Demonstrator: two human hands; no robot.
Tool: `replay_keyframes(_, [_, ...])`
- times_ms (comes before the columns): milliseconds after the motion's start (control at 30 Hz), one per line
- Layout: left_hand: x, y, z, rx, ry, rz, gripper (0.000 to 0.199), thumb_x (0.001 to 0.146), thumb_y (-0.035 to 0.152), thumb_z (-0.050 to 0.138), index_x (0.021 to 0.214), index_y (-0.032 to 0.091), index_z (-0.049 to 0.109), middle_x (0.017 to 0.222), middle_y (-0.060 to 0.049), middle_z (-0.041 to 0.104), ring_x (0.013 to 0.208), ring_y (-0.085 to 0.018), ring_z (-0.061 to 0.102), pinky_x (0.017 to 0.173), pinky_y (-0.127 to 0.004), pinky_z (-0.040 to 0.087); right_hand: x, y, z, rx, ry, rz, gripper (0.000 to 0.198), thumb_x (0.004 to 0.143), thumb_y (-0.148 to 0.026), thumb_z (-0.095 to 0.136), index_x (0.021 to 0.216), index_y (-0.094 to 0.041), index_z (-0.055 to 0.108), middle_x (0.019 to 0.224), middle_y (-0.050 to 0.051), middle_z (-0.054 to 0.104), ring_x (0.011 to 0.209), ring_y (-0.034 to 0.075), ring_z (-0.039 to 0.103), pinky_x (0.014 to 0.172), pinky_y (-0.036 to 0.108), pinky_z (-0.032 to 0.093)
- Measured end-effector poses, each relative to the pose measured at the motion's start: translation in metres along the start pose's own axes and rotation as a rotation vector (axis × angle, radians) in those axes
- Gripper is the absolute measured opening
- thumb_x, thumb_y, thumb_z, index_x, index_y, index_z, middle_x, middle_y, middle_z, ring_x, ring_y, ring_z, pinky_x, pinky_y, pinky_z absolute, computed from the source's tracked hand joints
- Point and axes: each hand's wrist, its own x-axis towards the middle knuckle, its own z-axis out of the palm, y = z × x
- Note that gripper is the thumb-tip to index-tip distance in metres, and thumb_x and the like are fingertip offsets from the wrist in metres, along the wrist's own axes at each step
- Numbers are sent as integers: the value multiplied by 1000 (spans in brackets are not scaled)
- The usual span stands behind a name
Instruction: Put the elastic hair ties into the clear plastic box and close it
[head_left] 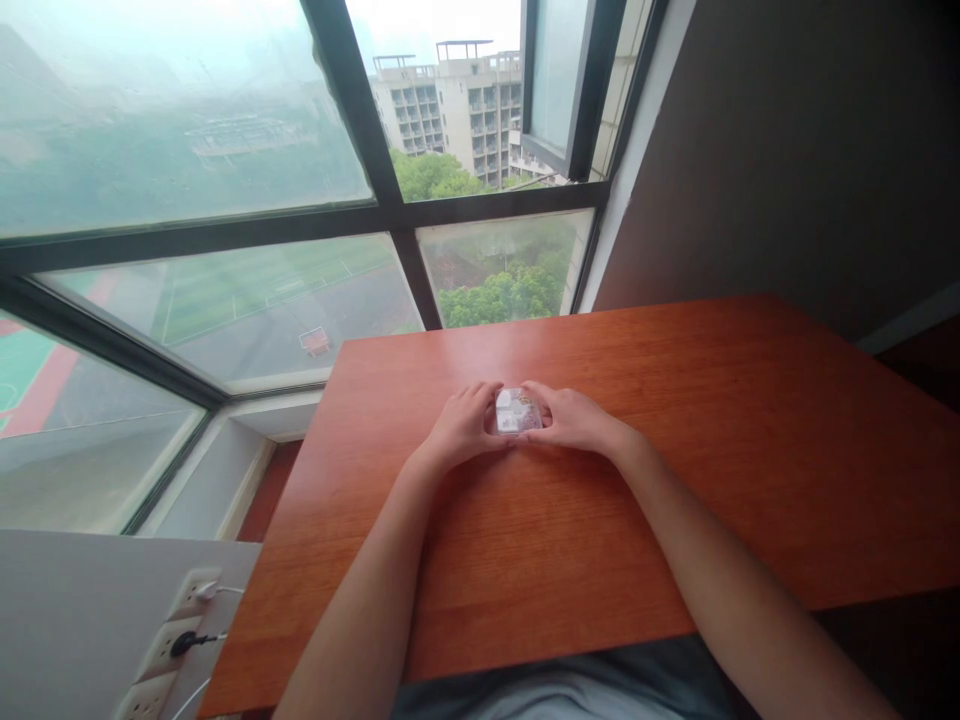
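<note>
Between my two hands is a small clear plastic case (516, 412) with whitish contents and a few brownish and pinkish marks. What exactly lies inside is too small to make out. My left hand (466, 425) grips the case along its left side, the thumb at the near edge and the fingers at the far edge. On the opposite side, my right hand (568, 418) holds it the same way. Both hands are at the reddish-brown wooden table (570, 550), over its middle. The fingertips partly cover the case's edges.
Beyond the table is a dark-framed window (285, 225), with one pane (559, 80) swung outward. A grey wall (765, 170) rises at the right. Low on the left wall are power sockets (161, 650) with a black plug (187, 643) and white cables near the table's left edge.
</note>
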Motion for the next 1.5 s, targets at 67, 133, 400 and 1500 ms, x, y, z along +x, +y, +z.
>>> replay_keyframes(67, [0,-1,1,-4,1,3,74,67,51,76,128,22,49,119,-9,60,107,-28,57,88,-40,46,0,-1,0,-3,6,4,70,73,-52,73,133,-24,51,75,-1,65,64,16,56,58,24,34])
replay_keyframes(133, [1,-1,1,-12,-1,7,73,67,54,75,128,22,49,119,-9,60,107,-28,57,89,-40,46,0,-1,1,-7,11,13,72,72,-52,74,135,-25,50,76,-1,65,66,17,58,59,24,35])
replay_keyframes(400, [-1,-2,-5,-62,-44,18,75,68,57,75,131,23,50,121,-10,58,109,-28,56,95,-41,44,-2,-4,-1,-2,1,34,73,73,-51,74,137,-25,49,80,2,67,71,19,60,60,25,35])
replay_keyframes(1500, [2,-7,-2,-70,-42,14,63,72,53,74,124,22,56,120,-11,58,105,-27,58,90,-40,48,0,1,-2,151,-50,-9,67,75,-48,72,132,-20,50,79,0,62,69,16,54,59,24,35])
